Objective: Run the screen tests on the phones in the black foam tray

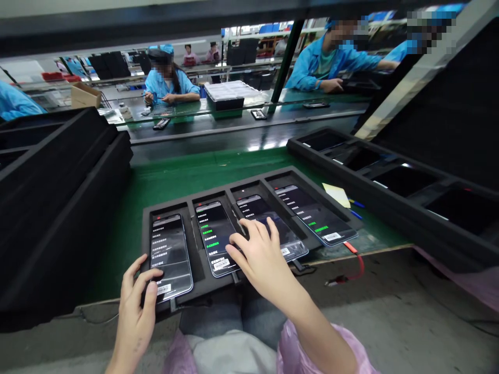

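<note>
A black foam tray [230, 188] lies on the green mat, with several lit phones in its compartments. At the leftmost phone [171, 249], my left hand [138, 296] has its fingers spread, one fingertip over the screen's lower left. My right hand [261, 254] reaches over the middle of the tray, fingers apart, between the second phone [212, 234] and the third phone [283, 228]; it covers part of both. The rightmost phone [307, 208] shows a list with some green lines. I cannot tell whether the right fingertips touch glass.
Stacked black foam trays [74, 187] stand at the left. Another foam tray [390, 182] with dark-screened phones is at the right, near a yellow paper [336, 195] and blue pens. A red cable [360, 265] hangs over the edge. Co-workers in blue sit across the conveyor [234, 137].
</note>
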A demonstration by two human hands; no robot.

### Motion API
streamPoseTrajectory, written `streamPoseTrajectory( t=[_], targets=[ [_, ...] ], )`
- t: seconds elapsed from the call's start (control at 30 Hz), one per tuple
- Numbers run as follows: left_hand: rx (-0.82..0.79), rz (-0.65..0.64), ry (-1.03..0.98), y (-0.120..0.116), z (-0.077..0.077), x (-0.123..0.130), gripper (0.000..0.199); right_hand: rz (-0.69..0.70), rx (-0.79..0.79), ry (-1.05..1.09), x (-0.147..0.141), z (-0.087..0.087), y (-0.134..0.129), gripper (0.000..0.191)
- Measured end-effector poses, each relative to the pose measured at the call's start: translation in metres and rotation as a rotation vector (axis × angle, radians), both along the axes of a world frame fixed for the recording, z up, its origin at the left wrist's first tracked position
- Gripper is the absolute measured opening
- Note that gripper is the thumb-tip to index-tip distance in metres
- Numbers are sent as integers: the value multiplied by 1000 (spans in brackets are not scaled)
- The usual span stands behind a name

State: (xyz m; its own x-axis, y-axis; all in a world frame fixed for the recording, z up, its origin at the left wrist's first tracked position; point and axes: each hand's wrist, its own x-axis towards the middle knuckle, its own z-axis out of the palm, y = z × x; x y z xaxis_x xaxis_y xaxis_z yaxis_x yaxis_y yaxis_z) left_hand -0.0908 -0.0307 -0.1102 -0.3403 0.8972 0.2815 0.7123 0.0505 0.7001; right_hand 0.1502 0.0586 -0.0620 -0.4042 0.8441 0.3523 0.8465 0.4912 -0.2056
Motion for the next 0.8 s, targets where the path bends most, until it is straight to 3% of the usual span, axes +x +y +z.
streamPoseTrajectory(
  t=[0.4,0.63,0.8],
  targets=[
    [22,21,-25,1,1,3,34,66,-32,24,1,-4,-2,33],
    [20,31,-26,1,3,5,34,-36,56,-30,-1,-9,-1,39],
    [23,28,-22,1,2,5,33,36,-21,37,1,-3,-3,37]
  ],
)
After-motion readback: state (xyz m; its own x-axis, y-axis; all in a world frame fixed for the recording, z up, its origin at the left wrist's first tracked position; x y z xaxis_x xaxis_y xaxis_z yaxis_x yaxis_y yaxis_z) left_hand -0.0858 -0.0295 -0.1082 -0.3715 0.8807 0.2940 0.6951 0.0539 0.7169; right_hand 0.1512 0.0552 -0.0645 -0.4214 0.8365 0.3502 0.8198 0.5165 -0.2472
